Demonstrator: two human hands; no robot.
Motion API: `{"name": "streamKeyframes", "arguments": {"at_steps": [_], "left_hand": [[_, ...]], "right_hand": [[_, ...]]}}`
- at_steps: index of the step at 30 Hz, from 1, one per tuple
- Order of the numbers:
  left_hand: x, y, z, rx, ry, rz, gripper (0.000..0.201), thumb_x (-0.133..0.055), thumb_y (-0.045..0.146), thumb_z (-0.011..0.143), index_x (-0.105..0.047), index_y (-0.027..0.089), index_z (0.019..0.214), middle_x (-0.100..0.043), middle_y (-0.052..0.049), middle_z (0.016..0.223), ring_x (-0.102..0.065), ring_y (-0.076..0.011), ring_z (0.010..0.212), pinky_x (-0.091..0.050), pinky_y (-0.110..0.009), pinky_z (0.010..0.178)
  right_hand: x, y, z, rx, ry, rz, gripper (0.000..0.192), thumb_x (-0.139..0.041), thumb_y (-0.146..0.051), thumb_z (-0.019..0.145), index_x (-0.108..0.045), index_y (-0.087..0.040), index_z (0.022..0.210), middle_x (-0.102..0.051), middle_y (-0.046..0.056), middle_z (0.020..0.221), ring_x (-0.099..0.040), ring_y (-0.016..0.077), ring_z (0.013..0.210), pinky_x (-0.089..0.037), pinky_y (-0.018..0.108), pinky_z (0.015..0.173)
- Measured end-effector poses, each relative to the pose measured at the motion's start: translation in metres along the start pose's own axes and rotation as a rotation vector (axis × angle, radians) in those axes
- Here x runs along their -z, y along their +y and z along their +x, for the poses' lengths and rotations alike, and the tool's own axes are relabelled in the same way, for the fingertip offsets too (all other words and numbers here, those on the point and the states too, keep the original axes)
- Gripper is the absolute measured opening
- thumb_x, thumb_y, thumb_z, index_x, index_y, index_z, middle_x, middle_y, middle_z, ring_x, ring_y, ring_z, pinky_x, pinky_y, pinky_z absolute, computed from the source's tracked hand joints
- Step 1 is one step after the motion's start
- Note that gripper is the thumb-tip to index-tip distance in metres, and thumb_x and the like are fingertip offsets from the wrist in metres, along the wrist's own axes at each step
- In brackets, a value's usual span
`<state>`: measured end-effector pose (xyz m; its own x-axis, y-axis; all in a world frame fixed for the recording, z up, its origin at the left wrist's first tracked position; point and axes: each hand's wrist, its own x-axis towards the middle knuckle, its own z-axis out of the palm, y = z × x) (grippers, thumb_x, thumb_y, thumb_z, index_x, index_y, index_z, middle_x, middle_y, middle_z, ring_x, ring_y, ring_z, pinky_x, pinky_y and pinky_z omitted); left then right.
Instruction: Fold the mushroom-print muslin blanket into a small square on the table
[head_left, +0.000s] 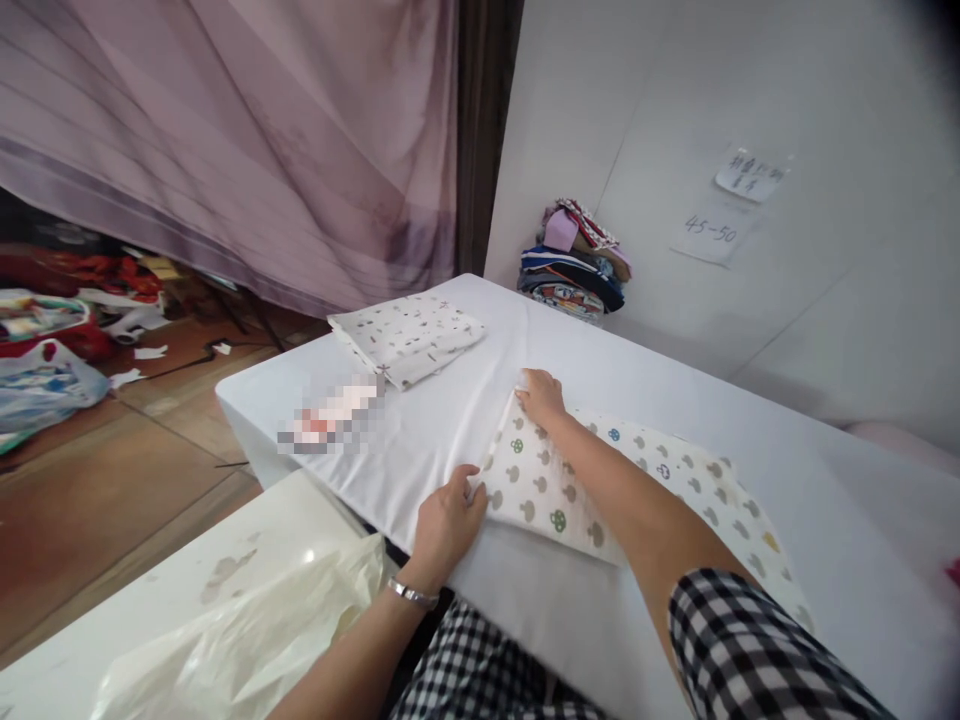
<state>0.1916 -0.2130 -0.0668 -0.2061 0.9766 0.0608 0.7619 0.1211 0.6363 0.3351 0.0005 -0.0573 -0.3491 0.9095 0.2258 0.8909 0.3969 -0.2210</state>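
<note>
Left hand: left hand (pixel 448 520) pinches the near left corner of the mushroom-print cloth (pixel 585 480), fingers closed on its edge; a metal bracelet (pixel 411 594) sits at the wrist
Right hand: right hand (pixel 540 395) lies flat, palm down, on the far left corner of the same cloth, pressing and not gripping
Cloth position: folded, flat on the white table (pixel 465 420), its left edge stretched between the two hands, the rest running away to the right under the right forearm
Nearby items: a second folded cloth with small marks (pixel 409 338) lies well apart toward the far left; a stack of folded garments (pixel 576 262) stands at the wall; a plastic bag (pixel 247 630) rests on the lower surface beside the left arm
Risk, layers: judged likely that the fold layers slip out of line if one corner is pulled harder than the other
Risk, crease: the forearm resting across the cloth could drag it and wrinkle the top layer
Risk, edge: the near corner lies close to the table edge; a loose pinch could let it droop over
Unclear: a blurred patch on the table cannot be identified
</note>
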Motion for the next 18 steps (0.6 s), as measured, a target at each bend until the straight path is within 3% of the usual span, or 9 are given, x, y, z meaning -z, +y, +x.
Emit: {"name": "streamKeyframes", "arguments": {"at_steps": [2,4,8,13,16,18], "left_hand": [[0.000,0.000,0.000,-0.002,0.002,-0.002,0.025,-0.043,0.029,0.086,-0.052,0.021,0.108,-0.055,0.004,0.067,-0.054,-0.0123,0.060,-0.033,-0.023,0.057],[0.001,0.001,0.001,0.005,-0.001,0.002,0.025,-0.045,0.029,0.086,-0.052,0.021,0.108,-0.056,0.004,0.067,-0.054,-0.0123,0.061,-0.033,-0.023,0.058],[0.002,0.003,0.002,0.014,0.002,0.014,0.024,-0.044,0.029,0.086,-0.054,0.021,0.107,-0.058,0.003,0.068,-0.056,-0.0129,0.064,-0.033,-0.023,0.059],[0.001,0.005,0.003,0.014,0.027,0.029,0.026,-0.044,0.031,0.086,-0.055,0.020,0.107,-0.061,0.001,0.072,-0.059,-0.0146,0.068,-0.034,-0.024,0.059],[0.003,0.006,0.004,0.009,0.025,0.040,0.027,-0.044,0.032,0.086,-0.056,0.021,0.107,-0.063,0.000,0.073,-0.059,-0.0151,0.069,-0.034,-0.024,0.059],[0.004,0.007,0.004,0.004,0.027,0.044,0.027,-0.042,0.032,0.086,-0.057,0.021,0.106,-0.063,0.000,0.074,-0.060,-0.0155,0.070,-0.035,-0.024,0.059]], "right_hand": [[0.000,-0.006,-0.017,0.100,0.029,0.009,0.046,-0.044,-0.026,0.090,-0.039,-0.017,0.135,-0.042,0.012,0.140,-0.025,0.0251,0.134,-0.019,0.043,0.105],[-0.001,-0.011,-0.031,0.169,-0.037,0.022,0.047,-0.039,-0.029,0.092,-0.036,-0.018,0.137,-0.036,0.010,0.145,-0.020,0.0234,0.137,-0.014,0.044,0.108],[0.002,-0.021,-0.043,0.125,-0.250,0.038,0.046,-0.033,-0.035,0.094,-0.037,-0.020,0.137,-0.030,0.007,0.149,-0.021,0.0223,0.137,-0.014,0.048,0.109],[0.016,-0.027,-0.073,0.142,-0.311,0.098,0.050,-0.035,-0.040,0.093,-0.036,-0.018,0.138,-0.027,0.010,0.150,-0.017,0.0243,0.139,-0.013,0.049,0.109],[0.028,-0.017,-0.111,0.212,-0.312,0.119,0.047,-0.034,-0.041,0.094,-0.040,-0.021,0.136,-0.028,0.009,0.149,-0.019,0.0228,0.138,-0.014,0.046,0.110],[0.039,0.004,-0.137,0.211,-0.303,0.117,0.045,-0.034,-0.042,0.093,-0.044,-0.023,0.133,-0.031,0.008,0.148,-0.020,0.0218,0.138,-0.014,0.045,0.110]]}}
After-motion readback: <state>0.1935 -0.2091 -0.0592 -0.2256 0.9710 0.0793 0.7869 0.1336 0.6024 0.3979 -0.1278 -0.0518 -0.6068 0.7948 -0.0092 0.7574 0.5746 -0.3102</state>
